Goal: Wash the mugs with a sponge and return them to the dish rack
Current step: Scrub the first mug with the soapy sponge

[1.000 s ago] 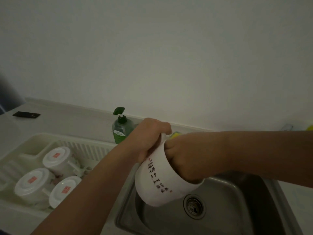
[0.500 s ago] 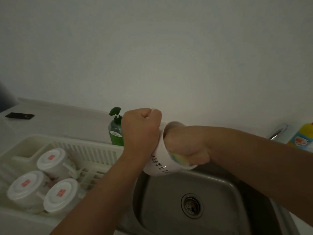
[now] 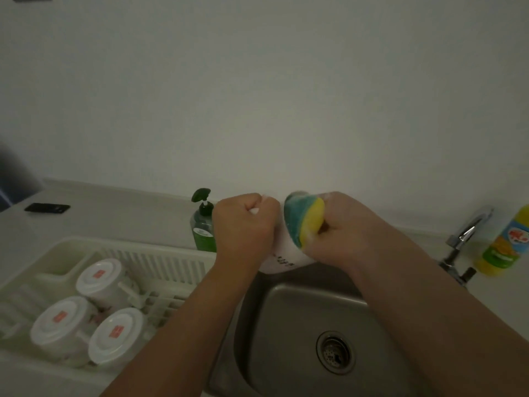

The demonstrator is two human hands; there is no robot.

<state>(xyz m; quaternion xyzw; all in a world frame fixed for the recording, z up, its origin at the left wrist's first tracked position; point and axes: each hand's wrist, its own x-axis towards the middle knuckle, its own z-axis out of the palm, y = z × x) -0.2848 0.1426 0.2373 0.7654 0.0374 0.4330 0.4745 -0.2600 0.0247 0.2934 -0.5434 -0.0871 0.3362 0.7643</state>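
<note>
A white mug (image 3: 282, 253) with dark lettering is held over the back edge of the sink (image 3: 286, 319), between the two hands. The left hand (image 3: 246, 224) is closed into a fist on the mug's left side, and a white bit of the mug is seen between its fingers. The right hand (image 3: 343, 233) is curled round a yellow and teal sponge (image 3: 305, 217), which is pressed against the mug's upper end. Most of the mug is hidden by the hands and the sponge.

Just behind the left hand a green pump bottle (image 3: 203, 227) is partly covered by it. To the left a pale dish rack (image 3: 71, 245) is set beside the sink, and three mugs (image 3: 100, 277) are stood in it upside down, each with an orange label on its base. The rack's right end is crossed by the left forearm. A round drain (image 3: 335, 352) is seen in the steel basin. At the right a chrome tap (image 3: 469, 227) is mounted, with a yellow bottle (image 3: 506, 242) near it. A dark flat object (image 3: 47, 208) is laid far left on the pale tabletop (image 3: 128, 204). A plain pale wall (image 3: 257, 96) is seen behind, and the room is dimly lit.
</note>
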